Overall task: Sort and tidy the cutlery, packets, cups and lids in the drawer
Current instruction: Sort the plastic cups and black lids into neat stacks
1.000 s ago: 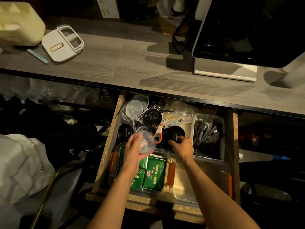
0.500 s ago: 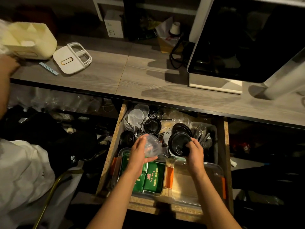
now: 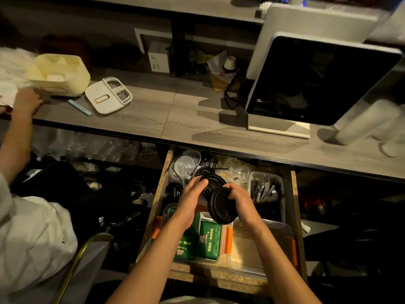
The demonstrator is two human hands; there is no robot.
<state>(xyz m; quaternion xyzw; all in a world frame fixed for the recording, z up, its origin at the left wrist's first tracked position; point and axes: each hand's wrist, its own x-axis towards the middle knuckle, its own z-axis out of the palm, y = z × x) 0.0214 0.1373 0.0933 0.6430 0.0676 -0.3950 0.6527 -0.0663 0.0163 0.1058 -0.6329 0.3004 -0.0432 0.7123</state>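
The wooden drawer [image 3: 162,174] stands pulled out under the counter. My right hand [image 3: 242,201] grips a stack of black lids [image 3: 221,207], tilted on edge above the drawer's middle. My left hand [image 3: 189,201] has its fingers stretched out against the rim of a second black lid [image 3: 213,182] just behind; no clear cup shows in it. Clear lids and cups [image 3: 185,166] lie at the drawer's back left, another black lid [image 3: 173,191] at the left. Green packets [image 3: 208,240] fill a clear tub at the front. Dark cutlery sits in a clear bin [image 3: 266,189] on the right.
A clear tub [image 3: 263,244] sits at the drawer's front right. On the counter [image 3: 175,115] are a screen [image 3: 317,80], a cream container [image 3: 59,73] and a white divided lid [image 3: 108,97]. Another person's hand [image 3: 27,99] rests at the counter's left; a chair frame [image 3: 72,266] stands below.
My right hand lifted the black lids out of the drawer's middle and tilted them. The clear cup that my left hand held is gone from sight, and that hand moved toward the lids.
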